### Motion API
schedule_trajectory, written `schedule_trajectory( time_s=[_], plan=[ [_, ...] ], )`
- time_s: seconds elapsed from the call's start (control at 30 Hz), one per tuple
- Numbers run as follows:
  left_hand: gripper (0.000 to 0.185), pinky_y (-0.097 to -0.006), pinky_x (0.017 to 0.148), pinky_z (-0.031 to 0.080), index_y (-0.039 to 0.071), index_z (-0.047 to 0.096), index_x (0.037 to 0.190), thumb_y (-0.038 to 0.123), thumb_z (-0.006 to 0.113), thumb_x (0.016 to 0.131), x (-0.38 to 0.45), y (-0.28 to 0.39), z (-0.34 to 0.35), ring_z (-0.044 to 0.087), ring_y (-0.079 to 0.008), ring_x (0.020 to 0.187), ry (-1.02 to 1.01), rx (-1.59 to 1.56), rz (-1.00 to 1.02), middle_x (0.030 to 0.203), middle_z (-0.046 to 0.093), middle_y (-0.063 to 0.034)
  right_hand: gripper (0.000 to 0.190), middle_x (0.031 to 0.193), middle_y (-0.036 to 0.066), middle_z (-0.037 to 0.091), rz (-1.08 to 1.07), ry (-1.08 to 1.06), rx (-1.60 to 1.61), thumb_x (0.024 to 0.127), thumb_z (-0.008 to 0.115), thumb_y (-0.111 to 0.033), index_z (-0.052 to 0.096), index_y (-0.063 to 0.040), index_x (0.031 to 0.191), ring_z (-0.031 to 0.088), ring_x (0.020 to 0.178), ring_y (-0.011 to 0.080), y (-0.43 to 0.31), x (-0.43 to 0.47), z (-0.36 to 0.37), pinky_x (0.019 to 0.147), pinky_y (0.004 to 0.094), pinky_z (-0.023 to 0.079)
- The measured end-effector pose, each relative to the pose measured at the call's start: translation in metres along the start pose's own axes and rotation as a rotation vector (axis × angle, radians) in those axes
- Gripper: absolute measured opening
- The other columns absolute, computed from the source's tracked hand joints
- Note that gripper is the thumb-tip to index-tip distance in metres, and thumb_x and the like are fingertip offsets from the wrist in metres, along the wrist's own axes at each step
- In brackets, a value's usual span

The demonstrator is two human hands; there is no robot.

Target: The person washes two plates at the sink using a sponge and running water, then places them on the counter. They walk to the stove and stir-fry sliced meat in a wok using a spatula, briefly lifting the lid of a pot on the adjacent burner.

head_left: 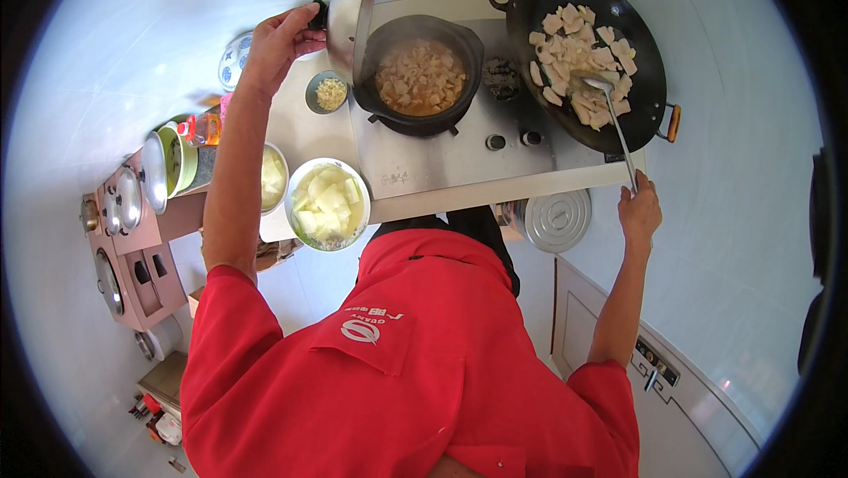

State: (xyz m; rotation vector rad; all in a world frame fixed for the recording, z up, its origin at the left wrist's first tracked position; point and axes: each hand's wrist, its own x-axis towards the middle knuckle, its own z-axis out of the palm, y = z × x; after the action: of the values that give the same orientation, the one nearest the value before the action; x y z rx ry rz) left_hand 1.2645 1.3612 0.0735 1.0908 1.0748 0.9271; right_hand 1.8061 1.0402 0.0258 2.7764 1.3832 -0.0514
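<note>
My left hand (286, 40) grips the black knob of a domed metal lid (351, 17), tilted on edge at the left rim of a dark clay pot (467, 57). Inside the pot, chopped pieces sit in brown broth (421, 77), with faint steam above. My right hand (640, 209) is closed around the handle of a metal spatula (617, 121). The spatula's head lies among pale sliced meat (573, 47) in a black wok (636, 14) with two wooden-covered handles. A small bowl of chopped garlic (330, 93) stands left of the pot.
Two bowls of pale green sliced vegetable (328, 203) (272, 176) stand by the counter's front edge. Stove knobs (495, 142) lie between pot and wok. An oil bottle (202, 129), a green pot (189, 163) and metal lids (129, 198) are at left. A round metal canister (558, 220) stands below the counter.
</note>
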Motion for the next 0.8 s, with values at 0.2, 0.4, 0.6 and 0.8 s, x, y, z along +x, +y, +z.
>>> schedule_trajectory(
  time_s=[0.2, 0.4, 0.6, 0.8],
  plan=[
    [0.034, -0.0268, 0.076, 0.059, -0.003, 0.07, 0.116, 0.026, 0.07, 0.098, 0.002, -0.006, 0.001, 0.069, -0.0128, 0.083, -0.016, -0.049, 0.019, 0.096, 0.071, -0.0059, 0.051, 0.118, 0.013, 0.066, 0.004, 0.024, -0.036, 0.089, 0.073, -0.015, 0.061, -0.01, 0.138, 0.067, 0.107, 0.0332, 0.007, -0.003, 0.006, 0.087, 0.046, 0.055],
    [0.034, -0.0242, 0.075, 0.057, -0.002, 0.07, 0.116, 0.028, 0.071, 0.098, 0.007, -0.013, 0.006, 0.068, -0.011, 0.081, 0.003, -0.029, 0.006, 0.095, 0.07, -0.0041, 0.053, 0.12, 0.01, 0.065, -0.029, 0.06, -0.121, 0.088, 0.075, -0.015, 0.061, -0.01, 0.139, 0.062, 0.111, 0.0321, 0.004, -0.006, 0.004, 0.088, 0.0496, 0.051],
    [0.037, -0.0241, 0.076, 0.057, -0.002, 0.07, 0.115, 0.032, 0.069, 0.099, 0.01, -0.017, 0.013, 0.067, -0.0103, 0.083, -0.034, 0.051, 0.002, 0.097, 0.071, -0.0042, 0.054, 0.123, 0.012, 0.061, -0.041, 0.11, -0.147, 0.088, 0.075, -0.015, 0.061, -0.011, 0.139, 0.057, 0.116, 0.0328, -0.006, -0.011, -0.003, 0.091, 0.05, 0.048],
    [0.042, -0.0258, 0.08, 0.057, -0.001, 0.07, 0.115, 0.038, 0.067, 0.1, 0.011, -0.017, 0.015, 0.067, -0.0103, 0.083, -0.048, 0.093, 0.003, 0.099, 0.072, -0.0048, 0.056, 0.123, 0.011, 0.059, -0.084, 0.151, -0.122, 0.087, 0.076, -0.015, 0.06, -0.012, 0.14, 0.055, 0.117, 0.032, -0.01, -0.016, -0.007, 0.094, 0.0493, 0.046]
  ],
)
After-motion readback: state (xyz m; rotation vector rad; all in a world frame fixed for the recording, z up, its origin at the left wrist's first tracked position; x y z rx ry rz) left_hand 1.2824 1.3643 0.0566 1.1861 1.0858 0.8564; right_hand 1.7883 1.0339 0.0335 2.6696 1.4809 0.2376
